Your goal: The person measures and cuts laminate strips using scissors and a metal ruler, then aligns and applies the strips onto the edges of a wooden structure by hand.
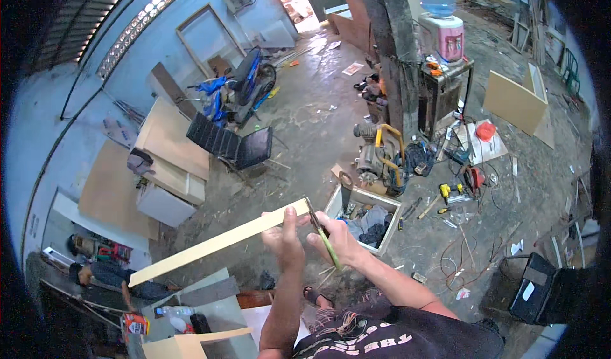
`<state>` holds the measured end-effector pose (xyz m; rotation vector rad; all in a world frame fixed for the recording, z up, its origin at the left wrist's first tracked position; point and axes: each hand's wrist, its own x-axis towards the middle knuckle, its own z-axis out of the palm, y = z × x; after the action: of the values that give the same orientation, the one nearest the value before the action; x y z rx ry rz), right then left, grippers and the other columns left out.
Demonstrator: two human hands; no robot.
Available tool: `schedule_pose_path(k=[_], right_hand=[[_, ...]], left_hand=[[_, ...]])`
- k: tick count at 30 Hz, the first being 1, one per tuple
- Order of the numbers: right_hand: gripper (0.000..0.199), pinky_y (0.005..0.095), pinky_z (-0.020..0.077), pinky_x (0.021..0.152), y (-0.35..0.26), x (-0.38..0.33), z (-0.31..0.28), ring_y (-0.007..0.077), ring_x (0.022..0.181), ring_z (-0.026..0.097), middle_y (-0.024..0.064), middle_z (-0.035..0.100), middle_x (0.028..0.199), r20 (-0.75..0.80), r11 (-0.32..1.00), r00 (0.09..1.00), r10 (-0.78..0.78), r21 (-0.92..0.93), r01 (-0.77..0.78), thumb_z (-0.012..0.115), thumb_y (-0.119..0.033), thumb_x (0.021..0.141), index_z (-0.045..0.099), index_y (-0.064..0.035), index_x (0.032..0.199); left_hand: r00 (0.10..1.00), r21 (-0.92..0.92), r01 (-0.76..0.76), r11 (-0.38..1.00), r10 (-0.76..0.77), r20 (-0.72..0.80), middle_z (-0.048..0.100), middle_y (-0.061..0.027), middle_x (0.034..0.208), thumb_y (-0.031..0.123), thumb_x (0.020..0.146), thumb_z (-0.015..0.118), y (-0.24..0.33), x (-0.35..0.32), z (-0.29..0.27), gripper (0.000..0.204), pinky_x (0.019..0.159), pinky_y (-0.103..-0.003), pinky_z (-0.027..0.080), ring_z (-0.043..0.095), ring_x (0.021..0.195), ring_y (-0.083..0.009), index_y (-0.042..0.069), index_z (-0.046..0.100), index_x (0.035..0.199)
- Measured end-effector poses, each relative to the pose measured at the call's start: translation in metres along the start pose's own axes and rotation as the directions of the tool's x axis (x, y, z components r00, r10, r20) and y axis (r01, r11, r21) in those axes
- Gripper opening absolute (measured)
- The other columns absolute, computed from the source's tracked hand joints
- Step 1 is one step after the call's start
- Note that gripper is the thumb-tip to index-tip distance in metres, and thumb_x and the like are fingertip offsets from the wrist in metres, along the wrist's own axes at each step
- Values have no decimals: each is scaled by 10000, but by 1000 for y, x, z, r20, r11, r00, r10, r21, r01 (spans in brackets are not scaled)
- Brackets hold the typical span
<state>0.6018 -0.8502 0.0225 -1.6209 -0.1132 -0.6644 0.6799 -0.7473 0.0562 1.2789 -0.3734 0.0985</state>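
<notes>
My left hand is closed around a long pale wooden strip, near its right end, with the thumb on top. The strip slants down to the left. In my closed right hand are pliers with green handles. Their dark jaws are at the strip's right end; whether they grip anything there is too small to tell. Below the hands, an open wooden box holds dark and grey cloth.
A black chair and wooden cabinet panels stand at left. A person is at lower left beside boards and a bottle. Right lie a compressor, a yellow drill and cables. A pillar rises beyond.
</notes>
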Motion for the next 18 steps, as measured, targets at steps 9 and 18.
schedule_pose_path(k=[9, 18], right_hand=[[250, 356, 492, 627, -13, 8, -6, 172, 660, 587, 111, 593, 710, -87, 983, 993, 74, -159, -87, 638, -197, 949, 611, -11, 1113], [164, 348, 468, 604, 2, 14, -2, 151, 639, 548, 128, 596, 731, -106, 957, 984, 140, -239, -162, 623, -173, 975, 632, -12, 1004]], left_hand=[[999, -113, -21, 993, 25, 35, 678, -142, 953, 56, 964, 668, -15, 12, 15, 165, 662, -335, 634, 723, 831, -222, 4, 542, 1057], [998, -134, 70, 988, -69, 12, 675, -140, 956, 60, 957, 682, -28, 17, 12, 177, 683, -345, 632, 705, 819, -206, -32, 567, 1056]])
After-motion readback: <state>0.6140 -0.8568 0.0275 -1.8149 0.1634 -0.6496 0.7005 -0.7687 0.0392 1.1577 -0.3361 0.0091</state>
